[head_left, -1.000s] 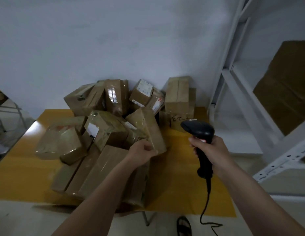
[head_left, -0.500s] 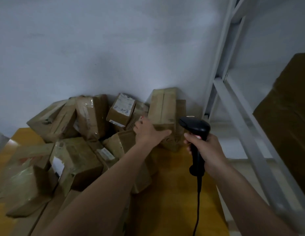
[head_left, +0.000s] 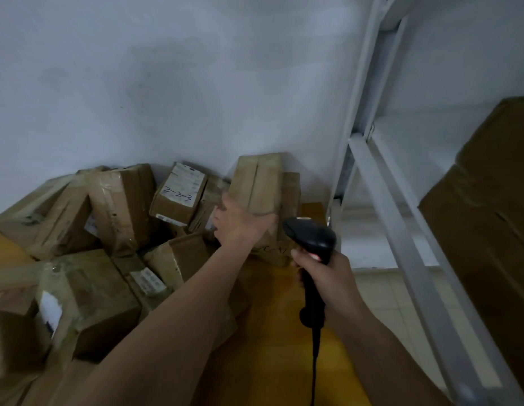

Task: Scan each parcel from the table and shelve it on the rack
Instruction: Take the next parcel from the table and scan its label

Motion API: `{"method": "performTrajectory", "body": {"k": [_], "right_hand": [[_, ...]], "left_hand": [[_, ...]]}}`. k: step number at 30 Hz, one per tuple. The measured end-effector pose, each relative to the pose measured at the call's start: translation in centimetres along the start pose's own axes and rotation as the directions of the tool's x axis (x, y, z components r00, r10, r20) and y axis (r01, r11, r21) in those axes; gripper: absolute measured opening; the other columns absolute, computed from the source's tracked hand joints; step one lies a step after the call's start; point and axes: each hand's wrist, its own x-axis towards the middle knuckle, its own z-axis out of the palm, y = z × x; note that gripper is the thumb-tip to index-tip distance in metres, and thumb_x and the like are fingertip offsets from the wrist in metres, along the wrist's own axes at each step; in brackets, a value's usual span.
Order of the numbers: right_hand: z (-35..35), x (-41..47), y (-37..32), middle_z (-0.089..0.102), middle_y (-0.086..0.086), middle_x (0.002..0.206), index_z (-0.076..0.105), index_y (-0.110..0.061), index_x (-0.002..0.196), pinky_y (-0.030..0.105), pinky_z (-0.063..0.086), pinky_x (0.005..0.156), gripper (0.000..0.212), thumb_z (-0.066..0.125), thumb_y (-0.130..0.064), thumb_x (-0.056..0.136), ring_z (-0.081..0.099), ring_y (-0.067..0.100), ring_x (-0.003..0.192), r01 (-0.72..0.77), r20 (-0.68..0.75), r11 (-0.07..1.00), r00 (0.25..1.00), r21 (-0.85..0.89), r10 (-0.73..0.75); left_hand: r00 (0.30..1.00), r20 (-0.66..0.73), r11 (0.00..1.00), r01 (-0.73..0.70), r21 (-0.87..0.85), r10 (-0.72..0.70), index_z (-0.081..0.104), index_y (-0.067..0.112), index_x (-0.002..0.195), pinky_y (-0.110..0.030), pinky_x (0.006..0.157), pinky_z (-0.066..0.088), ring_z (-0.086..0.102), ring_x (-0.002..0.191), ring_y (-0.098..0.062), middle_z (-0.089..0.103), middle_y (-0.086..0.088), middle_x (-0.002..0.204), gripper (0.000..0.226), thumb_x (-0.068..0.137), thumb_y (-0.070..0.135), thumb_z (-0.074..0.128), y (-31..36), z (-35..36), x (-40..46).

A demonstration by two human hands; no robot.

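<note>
Head view: yellow table (head_left: pixel 287 341) against grey wall (head_left: pixel 196 83), heaped parcels; left hand (head_left: pixel 240 222) gripping upright parcel (head_left: pixel 260 183), right hand (head_left: pixel 328 273) clutching scanner (head_left: pixel 310 238).

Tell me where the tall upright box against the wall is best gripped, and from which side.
Grip the tall box by its narrow vertical edges near mid-height, coming from the front-left, where the left hand already lies. The wall blocks the back, and the right hand holds the scanner.
</note>
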Motion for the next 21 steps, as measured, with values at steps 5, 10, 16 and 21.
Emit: {"method": "performTrajectory", "body": {"k": [5, 10, 16, 21], "right_hand": [[-0.2, -0.7, -0.4, 0.069, 0.005, 0.079, 0.066, -0.010, 0.095, 0.029, 0.051, 0.067, 0.011, 0.068, -0.017, 0.087, 0.062, 0.016, 0.067, 0.026, -0.009, 0.999, 1.000, -0.046, -0.027], [0.6, -2.4, -0.6, 0.067, 0.005, 0.077, 0.065, -0.010, 0.094, 0.027, 0.050, 0.063, 0.008, 0.067, -0.014, 0.088, 0.060, 0.016, 0.064, 0.079, -0.058, 0.997, 0.995, 0.009, -0.078], [2.9, -5.8, 1.0, 0.072, 0.011, 0.092, 0.062, -0.010, 0.108, 0.028, 0.053, 0.065, 0.023, 0.068, -0.008, 0.086, 0.068, 0.020, 0.075, 0.076, -0.071, 0.988, 0.995, 0.136, -0.066], [4.6, -9.7, 2.9, 0.070, 0.010, 0.104, 0.060, -0.010, 0.116, 0.028, 0.055, 0.069, 0.033, 0.071, -0.011, 0.084, 0.069, 0.021, 0.088, 0.090, -0.113, 0.974, 0.991, 0.206, -0.068]], "left_hand": [[0.998, 0.056, 0.960, 0.046, -0.276, -0.032, 0.010, 0.024, 0.153, -0.054, 0.108, 0.035, 0.027, 0.137, -0.036, 0.027, -0.013, 0.151, 0.115, 0.067, 0.047, 0.082, -2.9, -2.3, -0.8], [0.981, 0.186, 0.791, 0.155, -0.592, -0.053, 0.022, 0.025, 0.152, -0.042, 0.088, 0.051, 0.048, 0.116, -0.025, 0.040, -0.002, 0.137, 0.100, 0.073, 0.036, 0.082, -7.1, -5.0, -4.2], [0.878, 0.477, 0.585, 0.370, -0.722, 0.033, 0.056, 0.017, 0.127, -0.044, 0.084, 0.057, 0.060, 0.108, -0.027, 0.059, -0.008, 0.123, 0.053, 0.082, 0.037, 0.073, -11.4, -8.8, -9.0], [0.760, 0.583, 0.418, 0.449, -0.790, 0.286, 0.051, 0.024, 0.133, -0.047, 0.086, 0.053, 0.059, 0.119, -0.031, 0.061, -0.010, 0.132, 0.082, 0.061, 0.042, 0.086, -16.6, -11.1, -12.8]]}}
